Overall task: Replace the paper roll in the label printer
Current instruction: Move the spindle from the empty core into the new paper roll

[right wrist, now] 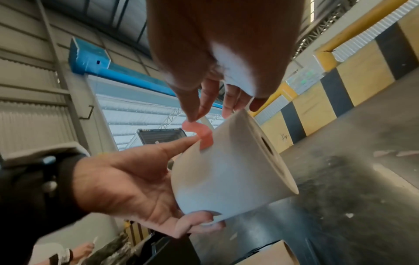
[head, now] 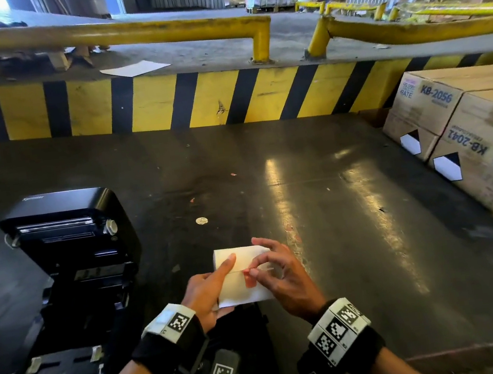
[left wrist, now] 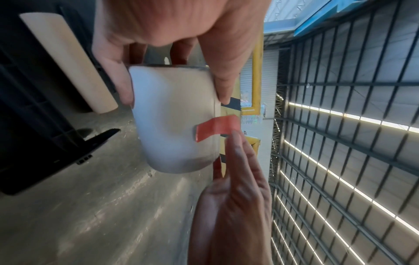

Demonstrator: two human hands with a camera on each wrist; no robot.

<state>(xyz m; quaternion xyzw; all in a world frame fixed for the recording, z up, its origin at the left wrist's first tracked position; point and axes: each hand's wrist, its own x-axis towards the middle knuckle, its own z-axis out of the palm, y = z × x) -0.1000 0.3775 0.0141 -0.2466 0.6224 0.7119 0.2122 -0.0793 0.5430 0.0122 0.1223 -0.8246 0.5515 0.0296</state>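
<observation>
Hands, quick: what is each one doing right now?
Left hand: holds the paper roll.
Right hand: pinches the red tape tab on the roll.

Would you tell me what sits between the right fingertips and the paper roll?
In the right wrist view, a curled red tape tab joins the right hand to the paper roll.

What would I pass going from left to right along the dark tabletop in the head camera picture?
Open black label printer → left hand → white paper roll with its red tape tab → right hand → brown printed cardboard boxes.
</observation>
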